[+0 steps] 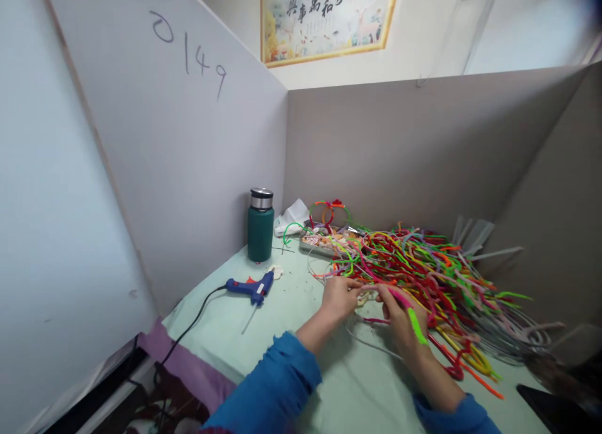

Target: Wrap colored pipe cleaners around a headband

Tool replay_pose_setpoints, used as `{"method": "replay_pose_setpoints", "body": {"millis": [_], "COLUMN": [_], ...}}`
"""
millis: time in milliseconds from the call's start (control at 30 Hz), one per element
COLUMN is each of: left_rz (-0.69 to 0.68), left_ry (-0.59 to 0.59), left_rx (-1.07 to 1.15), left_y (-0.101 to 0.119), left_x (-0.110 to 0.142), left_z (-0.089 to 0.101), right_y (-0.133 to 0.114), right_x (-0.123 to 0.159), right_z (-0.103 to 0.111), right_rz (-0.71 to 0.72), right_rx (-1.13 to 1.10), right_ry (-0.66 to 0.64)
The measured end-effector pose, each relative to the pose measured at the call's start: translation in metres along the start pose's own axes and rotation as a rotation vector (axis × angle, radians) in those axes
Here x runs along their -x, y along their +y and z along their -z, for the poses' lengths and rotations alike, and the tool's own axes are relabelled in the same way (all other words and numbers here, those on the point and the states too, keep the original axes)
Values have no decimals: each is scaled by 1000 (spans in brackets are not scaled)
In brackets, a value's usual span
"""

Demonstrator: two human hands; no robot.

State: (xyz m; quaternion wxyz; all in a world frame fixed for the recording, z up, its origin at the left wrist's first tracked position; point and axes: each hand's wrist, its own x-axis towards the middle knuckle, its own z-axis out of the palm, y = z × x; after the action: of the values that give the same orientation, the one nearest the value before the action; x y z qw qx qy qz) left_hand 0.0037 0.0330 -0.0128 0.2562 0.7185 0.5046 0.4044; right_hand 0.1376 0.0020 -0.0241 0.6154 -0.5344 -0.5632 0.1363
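Observation:
Over the table's middle, my left hand and my right hand face each other a short way apart. Between them runs a pipe cleaner, pale pink near the left fingers, bright pink over the right hand, then neon green at its lower end. My left thumb and fingertips are pinched on its pale end. The right fingers are closed round its pink stretch. A small pale piece shows under the hands, its kind unclear. Just behind and to the right lies a big heap of multicoloured pipe cleaners.
A blue glue gun lies at the left, its cord running off the table edge. Behind it stands a green bottle. A metal tray of small pieces sits at the back. Grey partitions enclose the table. A dark flat object lies at the right.

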Motion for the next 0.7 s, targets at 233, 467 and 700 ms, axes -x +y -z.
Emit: {"method": "replay_pose_setpoints", "body": {"millis": [233,467,700], "left_rz": [103,74,123], "left_ry": [76,115,53], "left_rx": [73,83,196], "left_y": [3,-7,-20], "left_x": [-27,-33,-32], "left_z": [-7,-4,-10], "right_y": [-3,6,22], "right_x": [-34,-48,-40], "right_z": [3,-9,-13], "right_rz": [-29,18,-30], "right_rx": [-1,38,-5], "right_ry": [-24,-101,-175]}}
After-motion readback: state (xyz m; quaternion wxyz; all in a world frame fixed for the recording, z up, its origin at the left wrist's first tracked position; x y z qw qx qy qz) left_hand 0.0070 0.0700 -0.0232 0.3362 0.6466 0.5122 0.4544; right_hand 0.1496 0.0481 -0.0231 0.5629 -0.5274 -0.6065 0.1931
